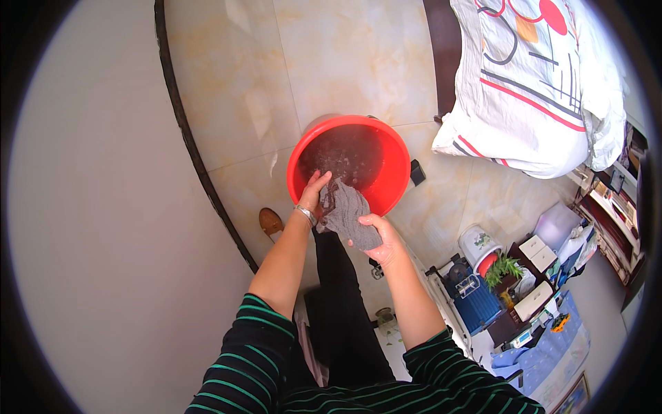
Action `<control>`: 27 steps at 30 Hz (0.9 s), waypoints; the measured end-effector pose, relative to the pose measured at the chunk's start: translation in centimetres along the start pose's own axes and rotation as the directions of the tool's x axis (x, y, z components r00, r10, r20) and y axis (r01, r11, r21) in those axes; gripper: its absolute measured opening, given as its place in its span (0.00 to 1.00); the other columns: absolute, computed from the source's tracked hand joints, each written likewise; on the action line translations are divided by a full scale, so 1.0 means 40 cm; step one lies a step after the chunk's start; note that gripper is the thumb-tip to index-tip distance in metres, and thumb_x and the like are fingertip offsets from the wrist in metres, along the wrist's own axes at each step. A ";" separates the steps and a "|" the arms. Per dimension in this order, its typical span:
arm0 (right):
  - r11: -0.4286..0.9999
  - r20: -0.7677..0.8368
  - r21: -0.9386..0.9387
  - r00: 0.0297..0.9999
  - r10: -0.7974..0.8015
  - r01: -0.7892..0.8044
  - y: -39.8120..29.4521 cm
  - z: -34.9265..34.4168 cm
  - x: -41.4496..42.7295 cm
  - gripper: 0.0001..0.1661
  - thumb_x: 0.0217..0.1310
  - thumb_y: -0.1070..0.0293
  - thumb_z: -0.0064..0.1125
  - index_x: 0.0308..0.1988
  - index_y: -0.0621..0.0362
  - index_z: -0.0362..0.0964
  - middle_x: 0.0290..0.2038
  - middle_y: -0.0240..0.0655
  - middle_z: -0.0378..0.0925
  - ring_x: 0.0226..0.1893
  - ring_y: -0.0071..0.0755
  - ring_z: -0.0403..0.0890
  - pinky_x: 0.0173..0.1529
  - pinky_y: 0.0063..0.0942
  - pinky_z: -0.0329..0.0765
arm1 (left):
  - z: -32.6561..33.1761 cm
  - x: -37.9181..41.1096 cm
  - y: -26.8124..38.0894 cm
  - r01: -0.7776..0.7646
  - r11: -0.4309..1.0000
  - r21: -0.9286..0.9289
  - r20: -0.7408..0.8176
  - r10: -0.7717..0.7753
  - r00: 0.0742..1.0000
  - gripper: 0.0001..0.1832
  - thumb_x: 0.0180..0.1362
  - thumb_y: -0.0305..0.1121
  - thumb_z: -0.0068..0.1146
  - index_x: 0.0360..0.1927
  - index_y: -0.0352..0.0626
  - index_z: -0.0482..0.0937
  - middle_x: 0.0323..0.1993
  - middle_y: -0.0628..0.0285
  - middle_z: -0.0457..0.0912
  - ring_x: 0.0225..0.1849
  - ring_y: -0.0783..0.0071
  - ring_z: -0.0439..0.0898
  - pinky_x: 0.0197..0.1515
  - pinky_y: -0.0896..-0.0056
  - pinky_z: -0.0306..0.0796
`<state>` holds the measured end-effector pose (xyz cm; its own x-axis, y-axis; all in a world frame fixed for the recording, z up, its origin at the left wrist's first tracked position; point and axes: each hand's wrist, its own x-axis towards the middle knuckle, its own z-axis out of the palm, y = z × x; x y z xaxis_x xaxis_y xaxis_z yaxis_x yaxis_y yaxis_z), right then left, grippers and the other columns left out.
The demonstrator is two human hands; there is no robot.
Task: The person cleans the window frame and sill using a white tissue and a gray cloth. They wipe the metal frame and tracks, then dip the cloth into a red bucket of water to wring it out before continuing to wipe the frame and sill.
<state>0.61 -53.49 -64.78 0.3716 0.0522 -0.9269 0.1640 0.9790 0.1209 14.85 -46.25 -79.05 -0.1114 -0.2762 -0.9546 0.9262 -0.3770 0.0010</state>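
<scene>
A wet grey cloth (347, 215) is stretched between my two hands over the near rim of a red bucket (398, 171). My right hand (379, 240) grips its lower right end, thumb on top, just outside the rim. At the cloth's upper left side is my left hand (314, 194), its fingers partly hidden by the cloth and pointing into the bucket. A metal bracelet (306, 213) circles my left wrist. Dark, cloudy water (344, 147) with bubbles or splashes on its surface lies in the bucket.
The bucket stands on a tiled floor (248, 93). A plain wall (103, 181) runs along the left. A bed with patterned white bedding (522, 103) is at upper right. On the right are a white bin (478, 243), a green plant (502, 270) and a blue case (473, 302).
</scene>
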 end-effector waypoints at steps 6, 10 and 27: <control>0.952 -0.140 0.304 0.990 0.005 0.038 0.019 -0.014 0.043 0.24 0.55 0.68 0.63 0.53 0.53 0.70 0.47 0.37 0.78 0.45 0.41 0.78 0.42 0.37 0.79 | 0.019 -0.097 -0.016 0.007 0.953 -0.303 0.457 0.139 0.878 0.39 0.66 0.57 0.51 0.74 0.51 0.56 0.67 0.57 0.69 0.67 0.57 0.69 0.68 0.51 0.65; 0.933 -0.208 0.353 0.978 0.005 0.071 0.014 -0.004 0.068 0.24 0.57 0.62 0.69 0.52 0.52 0.70 0.46 0.36 0.78 0.43 0.40 0.78 0.41 0.36 0.80 | 0.028 -0.138 -0.053 -0.213 0.967 -0.142 0.458 0.255 0.851 0.39 0.57 0.48 0.66 0.69 0.48 0.63 0.63 0.61 0.71 0.64 0.65 0.70 0.67 0.61 0.64; 0.145 -0.171 -0.982 0.877 -0.450 -0.117 0.010 0.017 0.116 0.37 0.45 0.64 0.72 0.54 0.68 0.68 0.40 0.50 0.82 0.41 0.47 0.84 0.45 0.39 0.79 | 0.206 -0.107 0.040 -0.155 0.396 0.905 -0.019 0.401 0.916 0.28 0.42 0.38 0.68 0.49 0.38 0.81 0.47 0.44 0.83 0.51 0.51 0.82 0.55 0.58 0.75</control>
<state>3.01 -53.00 -68.77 0.0958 -0.3611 -0.9276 -0.9174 0.3296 -0.2230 13.84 -52.98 -72.50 0.2757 -0.3876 -0.8796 0.0575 -0.9068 0.4176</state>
